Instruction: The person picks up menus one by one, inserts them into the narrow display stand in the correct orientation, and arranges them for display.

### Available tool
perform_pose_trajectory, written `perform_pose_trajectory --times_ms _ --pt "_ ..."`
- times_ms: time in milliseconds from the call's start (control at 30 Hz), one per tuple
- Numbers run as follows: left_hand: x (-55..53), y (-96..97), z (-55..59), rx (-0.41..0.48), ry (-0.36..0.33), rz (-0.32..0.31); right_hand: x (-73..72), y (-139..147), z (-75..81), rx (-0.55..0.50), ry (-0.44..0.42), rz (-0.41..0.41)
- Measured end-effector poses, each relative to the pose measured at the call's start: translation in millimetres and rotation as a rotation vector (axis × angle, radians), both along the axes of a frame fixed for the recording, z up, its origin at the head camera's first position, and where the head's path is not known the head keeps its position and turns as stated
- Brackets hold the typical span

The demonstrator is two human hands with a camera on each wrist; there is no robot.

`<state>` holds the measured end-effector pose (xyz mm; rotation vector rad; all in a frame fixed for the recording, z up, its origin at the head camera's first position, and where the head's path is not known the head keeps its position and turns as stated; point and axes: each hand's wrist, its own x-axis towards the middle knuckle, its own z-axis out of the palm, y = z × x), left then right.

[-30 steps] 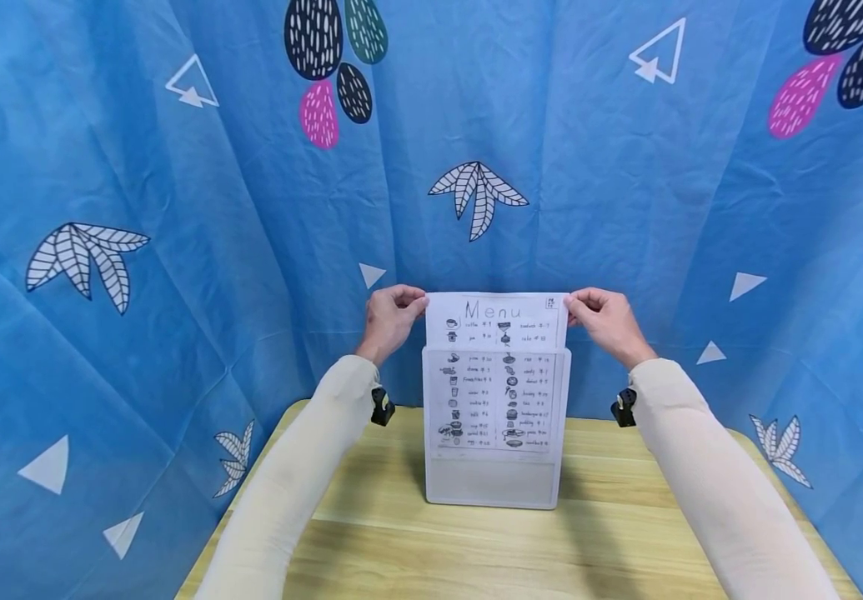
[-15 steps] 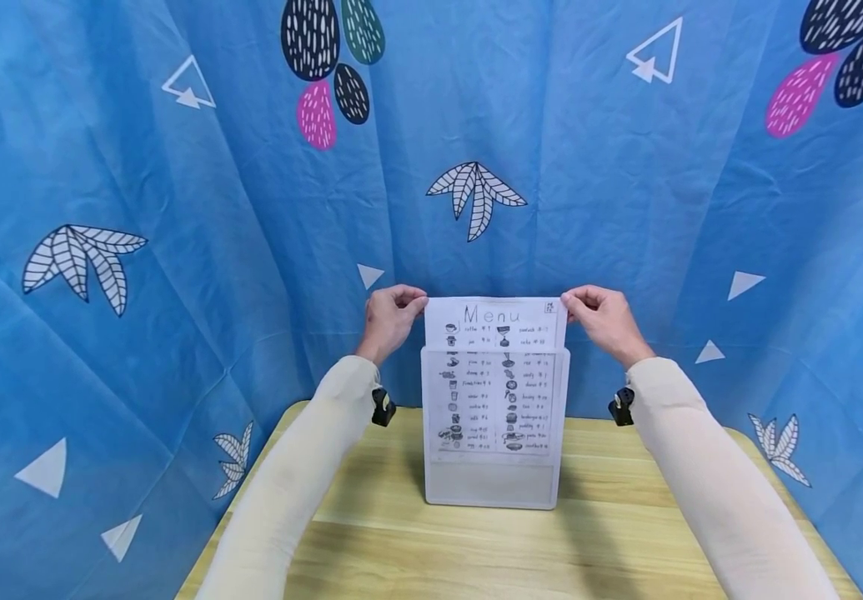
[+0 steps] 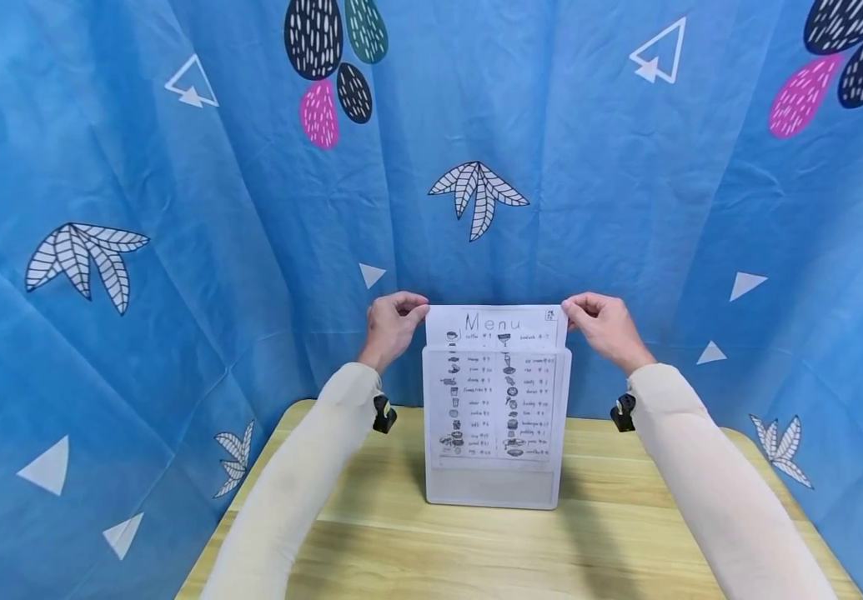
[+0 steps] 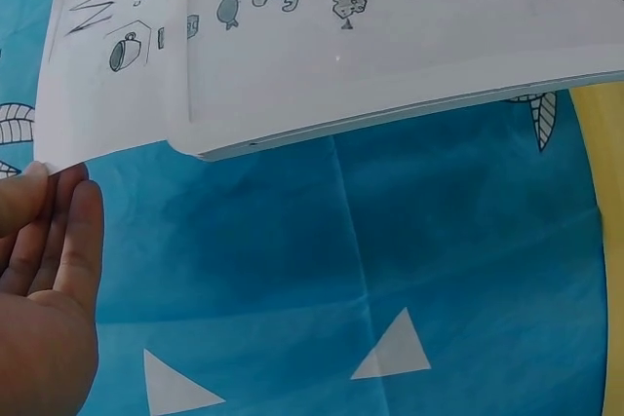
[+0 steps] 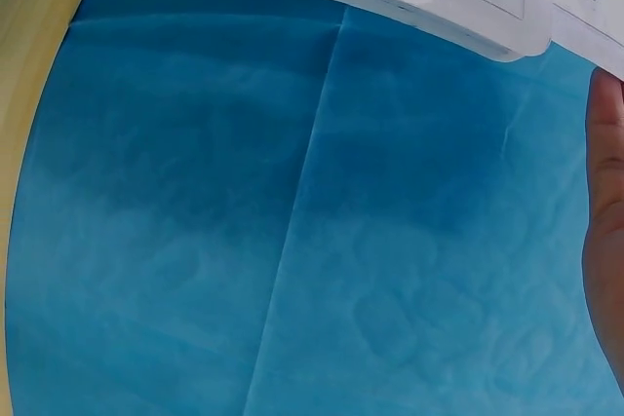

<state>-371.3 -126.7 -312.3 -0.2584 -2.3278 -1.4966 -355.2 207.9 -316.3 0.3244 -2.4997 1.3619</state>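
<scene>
A paper menu sheet [image 3: 491,321], with handwriting and small food drawings, is partly inside a clear, white-edged sign holder [image 3: 491,487] that stands upright on the table. The top strip of the sheet sticks out above the holder's upper edge. My left hand [image 3: 393,327] pinches the sheet's top left corner between thumb and fingers. At the top right corner my right hand [image 3: 609,327] pinches it likewise. The left wrist view shows the left hand [image 4: 49,280] on the paper corner beside the holder; only an edge of the right hand [image 5: 606,202] shows in the right wrist view.
The wooden table [image 3: 371,550] lies under the holder and forearms. A blue patterned curtain [image 3: 596,208] hangs behind the table and along both sides. A small black camera sits on each wrist.
Both hands have moved slightly down with the sheet, which has slid deeper into the holder. Less of the paper shows above the holder's edge; the holder has stayed in place.
</scene>
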Motion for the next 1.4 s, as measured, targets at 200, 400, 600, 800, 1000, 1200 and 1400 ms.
perform_pose_trajectory --times_ms 200,400,600,800,1000,1200,1400 --pt "0.6 0.7 -2.8 0.001 0.010 -0.001 0.4 1 -2.2 0.023 -0.002 -0.003" --pt "1.4 1.2 -3.7 -0.004 0.007 0.003 0.2 1 -4.4 0.029 -0.002 -0.012" --pt "2.2 0.5 -5.5 -0.020 0.006 -0.008 0.4 2 -7.2 0.022 -0.019 -0.010" --pt "2.4 -0.4 -7.8 -0.059 0.004 -0.011 0.2 3 -10.2 0.009 -0.026 0.006" --pt "2.7 -2.1 -8.7 -0.115 -0.008 -0.030 0.0 5 -12.6 0.007 -0.031 0.019" --pt "2.7 -4.0 -9.7 -0.157 -0.027 -0.069 0.9 8 -13.1 0.042 -0.020 0.045" --pt "3.7 -6.3 -11.7 -0.199 -0.019 -0.083 2.5 9 -13.6 0.066 -0.013 0.062"
